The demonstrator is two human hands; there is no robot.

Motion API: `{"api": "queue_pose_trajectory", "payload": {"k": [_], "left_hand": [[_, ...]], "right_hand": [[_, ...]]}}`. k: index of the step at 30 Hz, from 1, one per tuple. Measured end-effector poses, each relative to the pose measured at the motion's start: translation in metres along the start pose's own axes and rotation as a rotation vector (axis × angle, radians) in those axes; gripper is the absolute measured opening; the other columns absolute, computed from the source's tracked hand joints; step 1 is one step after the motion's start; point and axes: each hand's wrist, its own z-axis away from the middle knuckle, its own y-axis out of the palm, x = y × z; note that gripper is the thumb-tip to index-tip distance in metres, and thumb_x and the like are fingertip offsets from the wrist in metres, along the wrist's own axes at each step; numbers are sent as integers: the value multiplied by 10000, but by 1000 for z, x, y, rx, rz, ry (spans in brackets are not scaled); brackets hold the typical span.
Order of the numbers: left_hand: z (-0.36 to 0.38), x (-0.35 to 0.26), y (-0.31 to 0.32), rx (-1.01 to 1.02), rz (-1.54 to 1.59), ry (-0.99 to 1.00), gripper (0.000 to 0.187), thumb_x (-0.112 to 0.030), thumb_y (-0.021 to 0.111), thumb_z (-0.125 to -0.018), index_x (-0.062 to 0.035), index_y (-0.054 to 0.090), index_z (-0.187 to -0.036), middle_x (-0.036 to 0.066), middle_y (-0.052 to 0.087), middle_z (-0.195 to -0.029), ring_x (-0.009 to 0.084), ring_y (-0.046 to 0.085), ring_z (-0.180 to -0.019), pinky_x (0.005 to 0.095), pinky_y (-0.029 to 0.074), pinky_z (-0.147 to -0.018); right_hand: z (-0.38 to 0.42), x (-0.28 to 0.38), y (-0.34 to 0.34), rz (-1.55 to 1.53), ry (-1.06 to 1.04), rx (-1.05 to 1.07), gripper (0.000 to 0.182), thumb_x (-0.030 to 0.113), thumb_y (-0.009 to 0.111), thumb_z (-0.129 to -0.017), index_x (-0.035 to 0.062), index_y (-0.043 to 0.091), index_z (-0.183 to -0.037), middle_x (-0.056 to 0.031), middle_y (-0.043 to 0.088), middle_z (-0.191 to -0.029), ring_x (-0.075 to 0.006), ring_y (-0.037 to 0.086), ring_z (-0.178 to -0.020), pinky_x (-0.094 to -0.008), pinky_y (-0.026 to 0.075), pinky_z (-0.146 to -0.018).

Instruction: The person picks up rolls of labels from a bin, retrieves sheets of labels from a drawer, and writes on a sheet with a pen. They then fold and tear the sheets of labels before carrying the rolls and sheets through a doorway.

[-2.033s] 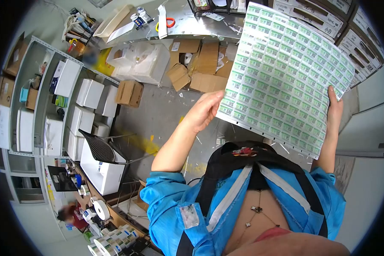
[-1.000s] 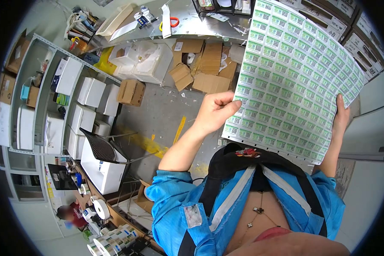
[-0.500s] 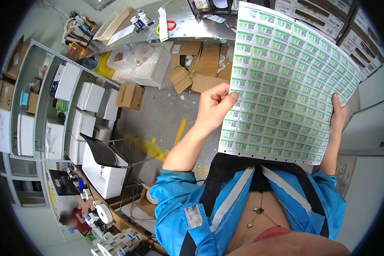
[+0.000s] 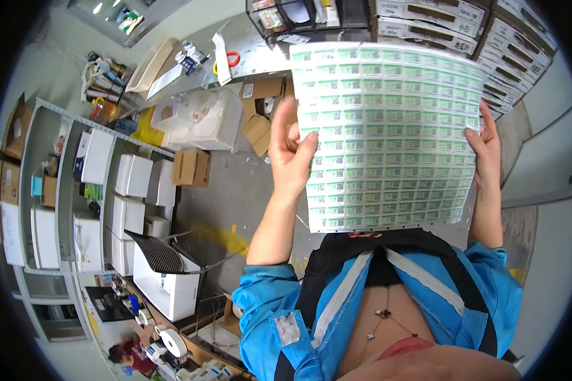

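A large sheet of green and white labels (image 4: 388,140) with QR codes is held up in front of my chest, between both hands. My left hand (image 4: 291,149) grips its left edge, thumb on the printed face and fingers behind. At the right edge my right hand (image 4: 486,143) holds the sheet the same way, its thumb on the front. The sheet hangs nearly square to the view, slightly curved, its lower edge close to my black apron straps (image 4: 318,254).
Behind the sheet runs a metal bench (image 4: 254,60) with red-handled scissors (image 4: 233,59) and small bottles. Stacked labelled boxes (image 4: 426,28) stand at upper right. Shelving (image 4: 60,184), a black chair (image 4: 165,254) and cardboard boxes (image 4: 192,167) lie left. Another person (image 4: 136,355) is at lower left.
The sheet has swung left and levelled out, its top edge lower. Both hands have moved with it; more of my right hand shows. The camera view has shifted slightly.
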Motion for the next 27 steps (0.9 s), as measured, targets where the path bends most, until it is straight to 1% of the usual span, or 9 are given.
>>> {"api": "queue_pose_trajectory", "payload": {"k": [2, 7, 11, 15, 17, 18, 20, 26, 27], "left_hand": [[3, 2, -14, 140, -375, -82, 336, 34, 503, -798, -18, 518, -1130, 76, 595, -978, 69, 536, -811, 212, 426, -690], [1, -5, -8, 100, -324, -178, 336, 7, 645, -733, 37, 561, -1057, 78, 589, -1011, 109, 530, -914, 227, 414, -795], [7, -8, -14, 82, -369, -183, 354, 9, 669, -709, 45, 562, -1045, 95, 601, -987, 128, 559, -858, 242, 452, -748], [9, -16, -17, 59, -1010, 276, 246, -57, 709, -664, 4, 626, -886, 83, 611, -853, 147, 549, -767, 261, 415, -719], [4, -26, -6, 95, -1236, 597, 157, -105, 715, -637, -38, 620, -742, 69, 572, -688, 182, 509, -677, 288, 362, -691], [4, -24, -4, 91, -1239, 593, 157, -105, 715, -637, -38, 620, -742, 69, 572, -688, 182, 509, -677, 288, 362, -691], [7, -20, 2, 140, -1093, 528, 124, -140, 702, -651, -74, 597, -662, 22, 565, -639, 169, 506, -651, 294, 341, -691], [11, -23, 17, 203, -1041, 543, 132, -158, 681, -669, -90, 599, -747, 16, 586, -720, 172, 528, -710, 304, 330, -742], [9, -31, 31, 122, -1317, 626, 190, -166, 681, -660, -96, 599, -818, 12, 587, -794, 166, 529, -768, 323, 314, -772]], "right_hand": [[2, 2, -4, 160, -67, 64, 529, -2, 538, -794, 31, 314, -1271, -95, 605, -950, -127, 566, -871, -256, 443, -753], [3, 1, -21, 288, -18, 128, 270, -21, 592, -756, -6, 586, -1025, -62, 600, -985, -85, 552, -852, -197, 440, -710], [10, 13, -19, 276, -60, 157, 345, -62, 644, -687, -18, 583, -1024, -61, 589, -1014, -85, 542, -869, -232, 439, -764], [8, 19, -18, 464, -208, 134, 377, -30, 673, -654, 2, 582, -1018, -76, 602, -974, -133, 554, -876, -241, 432, -767], [7, 36, -16, 1301, -339, 285, 360, 41, 702, -616, 43, 600, -961, -75, 606, -888, -202, 549, -884, -284, 422, -770], [8, 39, -7, 1299, -338, 291, 360, 41, 702, -616, 43, 600, -961, -75, 606, -888, -202, 549, -884, -284, 422, -770], [11, 42, 26, 1435, -826, 221, 242, 124, 697, -627, 76, 616, -851, -78, 586, -823, -242, 527, -886, -325, 408, -740], [15, 22, 56, 1084, -707, 470, 142, 159, 667, -674, 86, 613, -783, -29, 594, -741, -209, 560, -733, -328, 402, -675], [15, 22, 58, 1081, -712, 473, 142, 159, 667, -674, 86, 613, -783, -29, 594, -741, -209, 560, -733, -328, 402, -675]]}}
